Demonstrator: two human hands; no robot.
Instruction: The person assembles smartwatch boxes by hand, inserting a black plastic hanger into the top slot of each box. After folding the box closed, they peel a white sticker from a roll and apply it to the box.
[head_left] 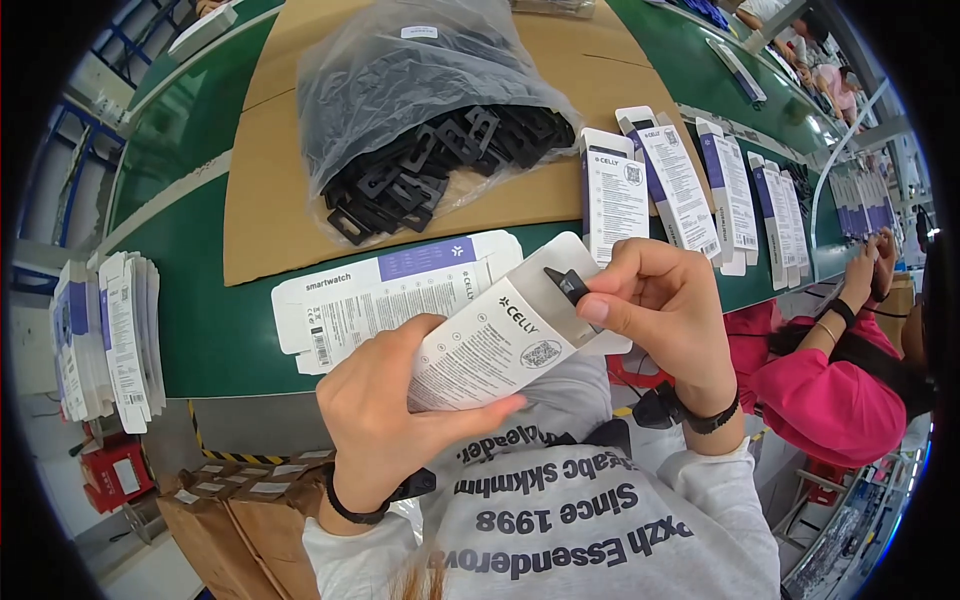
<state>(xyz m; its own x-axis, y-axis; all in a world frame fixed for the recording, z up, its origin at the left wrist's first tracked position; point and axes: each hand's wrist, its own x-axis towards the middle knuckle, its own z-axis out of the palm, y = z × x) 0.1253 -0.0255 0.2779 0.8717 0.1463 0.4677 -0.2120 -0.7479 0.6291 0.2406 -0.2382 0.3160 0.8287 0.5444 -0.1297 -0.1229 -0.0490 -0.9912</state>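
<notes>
My left hand (372, 412) is wrapped round a white printed carton (478, 355), held tilted in front of my chest. The carton's end at the upper right stands open, its flap raised. At that opening my right hand (672, 305) pinches a small black plastic hang tab (568, 284) between thumb and fingers. Part of the tab is hidden by the fingers. Behind the carton, a flattened white and purple carton (375, 295) lies on the green table (215, 335). More black hang tabs (430, 165) spill from a clear plastic bag (400, 75) farther back.
The bag rests on a brown cardboard sheet (265, 215). Several white and purple cartons (680, 185) stand to the right, and flat cartons are stacked (125, 330) at the left edge. A co-worker in a pink top (830, 400) sits at the right. Brown boxes (235, 530) stand at lower left.
</notes>
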